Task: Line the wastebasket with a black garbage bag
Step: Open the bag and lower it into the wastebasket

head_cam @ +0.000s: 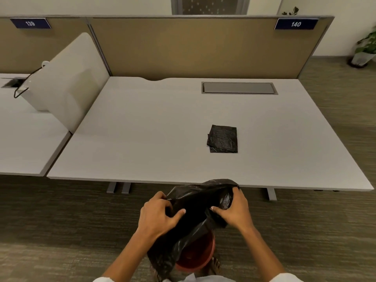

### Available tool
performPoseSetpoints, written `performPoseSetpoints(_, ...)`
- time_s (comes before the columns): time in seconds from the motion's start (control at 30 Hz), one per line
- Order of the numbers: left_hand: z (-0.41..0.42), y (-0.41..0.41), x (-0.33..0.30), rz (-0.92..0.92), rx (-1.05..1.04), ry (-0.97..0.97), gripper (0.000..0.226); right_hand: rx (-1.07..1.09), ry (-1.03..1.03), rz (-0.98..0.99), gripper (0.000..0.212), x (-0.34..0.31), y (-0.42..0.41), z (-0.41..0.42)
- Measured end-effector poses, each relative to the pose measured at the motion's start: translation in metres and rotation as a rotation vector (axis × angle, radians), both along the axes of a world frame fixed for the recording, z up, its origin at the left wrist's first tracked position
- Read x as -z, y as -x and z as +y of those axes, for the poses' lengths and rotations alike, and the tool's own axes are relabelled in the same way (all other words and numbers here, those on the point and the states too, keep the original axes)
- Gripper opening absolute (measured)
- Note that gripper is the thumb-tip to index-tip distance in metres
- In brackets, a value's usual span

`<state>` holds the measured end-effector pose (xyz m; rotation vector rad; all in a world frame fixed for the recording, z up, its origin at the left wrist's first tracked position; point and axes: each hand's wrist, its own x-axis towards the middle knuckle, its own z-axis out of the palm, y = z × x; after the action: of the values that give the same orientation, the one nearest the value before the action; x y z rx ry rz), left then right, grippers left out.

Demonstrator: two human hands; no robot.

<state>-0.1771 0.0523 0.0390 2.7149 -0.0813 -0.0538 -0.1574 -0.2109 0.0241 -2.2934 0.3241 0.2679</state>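
A black garbage bag [195, 210] hangs opened between my two hands, just in front of the desk's near edge. My left hand [158, 215] grips its left rim and my right hand [234, 210] grips its right rim, spreading the mouth. The bag's lower part drapes down over the left side of a round red wastebasket [201, 255] standing on the carpet below my arms. Part of the basket's inside and its right rim show; the rest is hidden by the bag.
A folded stack of black bags [222, 139] lies on the grey desk [142, 139]. A cable hatch [239, 88] sits near the desk's back. A tan partition stands behind, a white divider [69, 82] at left, a potted plant [364, 49] at far right.
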Motion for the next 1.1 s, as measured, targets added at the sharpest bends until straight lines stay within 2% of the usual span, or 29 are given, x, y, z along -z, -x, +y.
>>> performPoseSetpoints(0.1,-0.005,0.007,0.005,0.061,0.009,-0.059,0.04,-0.057,0.0,0.066,0.071,0.004,-0.004,-0.005)
performPoseSetpoints(0.17,-0.008,0.01,0.007,0.11,-0.028,-0.084,0.042,-0.102,0.007,0.103,0.06,0.006,-0.006,-0.009)
performPoseSetpoints(0.23,-0.01,0.013,0.011,0.152,-0.058,-0.105,0.056,-0.175,0.023,0.104,0.05,0.008,-0.006,-0.015)
performPoseSetpoints(0.37,-0.015,0.015,0.021,0.279,-0.132,-0.135,0.097,-0.261,0.09,0.033,0.05,0.017,-0.006,-0.026)
performPoseSetpoints(0.5,-0.023,0.021,0.026,0.37,-0.241,-0.057,0.107,-0.127,0.09,-0.042,0.029,0.029,-0.007,-0.035)
performPoseSetpoints(0.63,-0.033,0.035,0.031,0.309,-0.309,0.066,0.101,0.059,-0.021,-0.058,0.017,0.042,-0.009,-0.033)
performPoseSetpoints(0.7,-0.037,0.043,0.035,0.283,-0.333,0.129,0.09,0.15,-0.091,0.026,0.025,0.05,-0.012,-0.027)
performPoseSetpoints(0.83,-0.04,0.056,0.042,0.279,-0.333,0.215,0.061,0.253,-0.259,0.177,0.07,0.051,-0.013,-0.006)
performPoseSetpoints(0.9,-0.04,0.061,0.044,0.278,-0.306,0.252,0.058,0.202,-0.203,0.148,0.093,0.044,-0.012,0.005)
performPoseSetpoints(0.97,-0.037,0.064,0.044,0.262,-0.298,0.315,0.061,0.124,-0.109,0.12,0.108,0.041,-0.01,0.016)
performPoseSetpoints(1.03,-0.03,0.063,0.042,0.239,-0.304,0.389,0.065,0.044,0.002,0.133,0.115,0.041,-0.006,0.025)
performPoseSetpoints(1.1,-0.018,0.061,0.04,0.226,-0.309,0.452,0.071,-0.049,0.12,0.163,0.113,0.044,0.0,0.032)
